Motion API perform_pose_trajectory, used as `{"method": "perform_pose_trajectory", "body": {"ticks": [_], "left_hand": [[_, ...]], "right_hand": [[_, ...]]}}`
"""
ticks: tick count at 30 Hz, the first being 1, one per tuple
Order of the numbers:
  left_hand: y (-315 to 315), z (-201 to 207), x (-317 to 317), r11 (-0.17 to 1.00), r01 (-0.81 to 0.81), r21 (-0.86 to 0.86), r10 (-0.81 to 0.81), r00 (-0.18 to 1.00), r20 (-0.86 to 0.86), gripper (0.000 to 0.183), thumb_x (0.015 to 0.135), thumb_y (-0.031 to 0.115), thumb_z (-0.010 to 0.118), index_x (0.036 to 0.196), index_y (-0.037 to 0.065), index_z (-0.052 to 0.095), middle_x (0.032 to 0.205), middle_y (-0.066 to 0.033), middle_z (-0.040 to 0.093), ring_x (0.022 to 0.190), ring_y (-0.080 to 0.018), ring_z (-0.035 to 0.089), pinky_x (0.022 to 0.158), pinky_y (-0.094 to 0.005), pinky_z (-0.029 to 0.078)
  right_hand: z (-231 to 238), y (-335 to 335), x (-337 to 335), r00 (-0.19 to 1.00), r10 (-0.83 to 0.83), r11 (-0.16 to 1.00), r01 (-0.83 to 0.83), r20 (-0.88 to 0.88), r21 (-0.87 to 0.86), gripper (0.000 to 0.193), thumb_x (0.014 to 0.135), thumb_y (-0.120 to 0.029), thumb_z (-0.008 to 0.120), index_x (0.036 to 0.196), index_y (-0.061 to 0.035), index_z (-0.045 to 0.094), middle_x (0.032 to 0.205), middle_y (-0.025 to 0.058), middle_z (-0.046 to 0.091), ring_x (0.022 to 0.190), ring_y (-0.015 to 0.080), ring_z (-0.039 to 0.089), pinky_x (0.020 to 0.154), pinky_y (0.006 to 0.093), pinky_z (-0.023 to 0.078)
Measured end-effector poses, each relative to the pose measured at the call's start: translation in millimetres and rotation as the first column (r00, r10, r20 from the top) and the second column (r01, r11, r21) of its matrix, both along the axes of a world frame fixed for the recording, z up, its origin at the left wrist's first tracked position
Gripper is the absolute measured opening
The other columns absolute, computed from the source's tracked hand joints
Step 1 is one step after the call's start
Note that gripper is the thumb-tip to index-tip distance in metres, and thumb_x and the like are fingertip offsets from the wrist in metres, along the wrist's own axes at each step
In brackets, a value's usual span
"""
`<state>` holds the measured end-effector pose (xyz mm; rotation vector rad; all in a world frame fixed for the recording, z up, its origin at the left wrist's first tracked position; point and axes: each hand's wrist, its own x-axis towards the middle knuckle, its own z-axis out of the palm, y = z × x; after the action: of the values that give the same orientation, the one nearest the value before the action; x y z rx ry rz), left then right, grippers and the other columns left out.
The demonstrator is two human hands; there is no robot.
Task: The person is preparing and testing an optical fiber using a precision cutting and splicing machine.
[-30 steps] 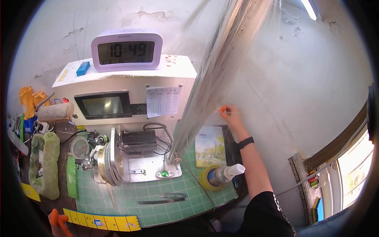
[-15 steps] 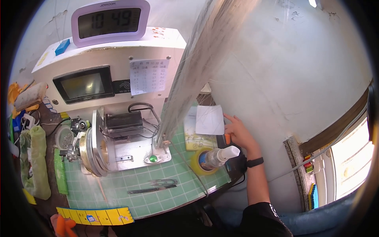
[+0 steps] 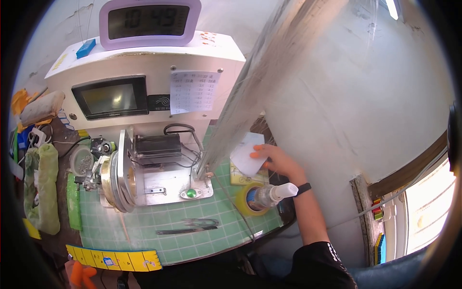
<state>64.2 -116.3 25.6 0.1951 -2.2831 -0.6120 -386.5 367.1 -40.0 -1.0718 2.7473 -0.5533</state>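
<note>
At the bench's right side my right hand [image 3: 279, 162] has its orange-tipped fingers closed on the edge of a white sheet of paper [image 3: 248, 153]. The sheet sits tilted above a pale yellow booklet [image 3: 240, 179], covering most of it. A roll of yellow tape [image 3: 242, 201] with a clear white-capped bottle [image 3: 269, 195] standing at it is just nearer than that hand. At the lower left edge only part of my left hand [image 3: 81, 276] shows, with orange covers on its fingers. Its grip is hidden, and it is below a yellow ruler-like strip [image 3: 113, 258].
A machine with a small screen [image 3: 110, 99], metal discs [image 3: 118, 180] and a green button [image 3: 191, 193] fills the left middle. A translucent tube [image 3: 255, 82] slants up behind it. Tweezers [image 3: 187, 230] and snips [image 3: 201, 222] lie on the green mat [image 3: 178, 248]. A clock [image 3: 149, 21] tops the machine.
My right hand has shifted left from beside the paper and closed on it. The paper has turned and moved over the booklet. The whole view has also shifted slightly.
</note>
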Motion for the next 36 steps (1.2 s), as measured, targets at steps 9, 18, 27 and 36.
{"method": "perform_pose_trajectory", "body": {"ticks": [9,18,27,36], "left_hand": [[14.7,-3.8,-13.4,0.997,0.067,0.024,-0.067,0.998,-0.005,0.020,0.098,-0.010,0.059,0.116,-0.011,0.067,0.088,-0.0189,0.071,0.076,-0.0278,0.069,0.072,-0.0363,0.057],[18.7,-1.6,-33.1,0.982,0.187,0.014,-0.186,0.982,-0.025,0.019,0.097,-0.010,0.060,0.114,-0.010,0.068,0.082,-0.0164,0.071,0.072,-0.0267,0.066,0.070,-0.0371,0.056],[20.6,-9.0,-28.7,0.981,0.185,0.049,-0.184,0.982,-0.036,0.019,0.097,-0.009,0.061,0.114,-0.010,0.068,0.082,-0.0167,0.071,0.073,-0.0276,0.068,0.072,-0.0374,0.056],[30.5,-4.8,-22.5,0.940,0.255,0.227,-0.250,0.967,-0.049,0.020,0.095,-0.002,0.068,0.114,-0.008,0.068,0.085,-0.0167,0.071,0.076,-0.0278,0.069,0.072,-0.0373,0.056]], "right_hand": [[47.4,5.1,26.2,0.870,-0.333,0.750,0.478,0.364,-0.457,0.019,0.098,-0.013,0.073,0.110,0.0023,0.074,0.099,0.0081,0.077,0.088,0.0133,0.072,0.074,0.0338,0.061],[94.2,2.6,62.6,0.829,-0.321,0.634,0.547,0.458,-0.546,0.020,0.098,-0.013,0.072,0.111,0.0029,0.071,0.098,0.0111,0.077,0.079,0.0189,0.075,0.062,0.0300,0.062],[91.4,-6.2,63.5,0.834,-0.333,0.635,0.543,0.439,-0.549,0.020,0.099,-0.012,0.070,0.113,0.0029,0.071,0.099,0.0110,0.077,0.081,0.0175,0.075,0.063,0.0292,0.062],[84.5,-17.6,57.2,0.852,-0.312,0.646,0.515,0.421,-0.563,0.021,0.102,-0.014,0.068,0.114,0.0028,0.070,0.100,0.0109,0.076,0.081,0.0173,0.074,0.065,0.0298,0.062]]}}
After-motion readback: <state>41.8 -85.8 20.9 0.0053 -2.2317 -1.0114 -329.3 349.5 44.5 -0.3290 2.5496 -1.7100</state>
